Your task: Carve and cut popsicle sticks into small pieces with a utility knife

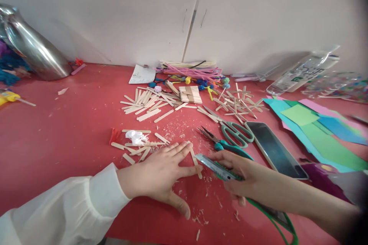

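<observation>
My left hand lies spread on the red table, its fingertips touching a wooden craft stick that points away from me. My right hand is wrapped round a utility knife, whose blade extends left, just beside that stick. Wood shavings are scattered around both hands. Beyond my right hand lie pliers with teal handles and scissors with grey-green handles. Several more craft sticks and a crumpled white piece lie just past my left hand.
A phone and coloured paper sheets lie to the right. Loose sticks, a stick bundle and pink pipe cleaners are at the back. A metal jug and yellow glue gun are left; a plastic bottle stands tilted right.
</observation>
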